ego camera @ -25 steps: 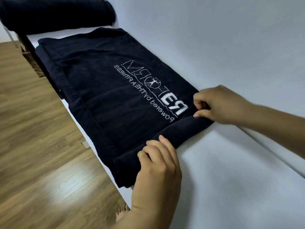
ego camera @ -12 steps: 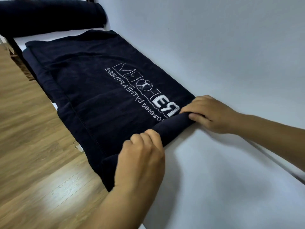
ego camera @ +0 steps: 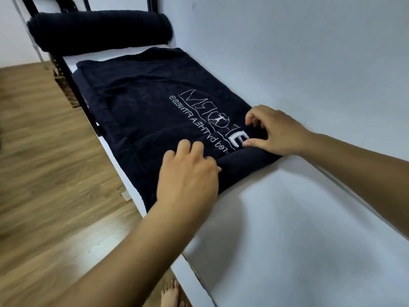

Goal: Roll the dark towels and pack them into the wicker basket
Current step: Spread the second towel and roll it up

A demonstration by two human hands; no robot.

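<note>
A dark towel point(ego camera: 155, 111) lies flat on a white table point(ego camera: 287, 229), running toward 11 o'clock, with its near end wound into a roll at centre. Both hands sit on the roll, likely to keep it tight. The left hand point(ego camera: 188, 176) at 7 o'clock curls over it. The right hand point(ego camera: 274, 131) at 2 o'clock claws round it. A rolled towel point(ego camera: 99, 29) waits at 12 o'clock.

2 dark towels point(ego camera: 155, 111) point(ego camera: 99, 29), 2 hands point(ego camera: 188, 176) point(ego camera: 273, 131)

A rolled towel point(ego camera: 99, 29) lies behind the flat towel point(ego camera: 143, 111) on the table point(ego camera: 287, 240).
</note>
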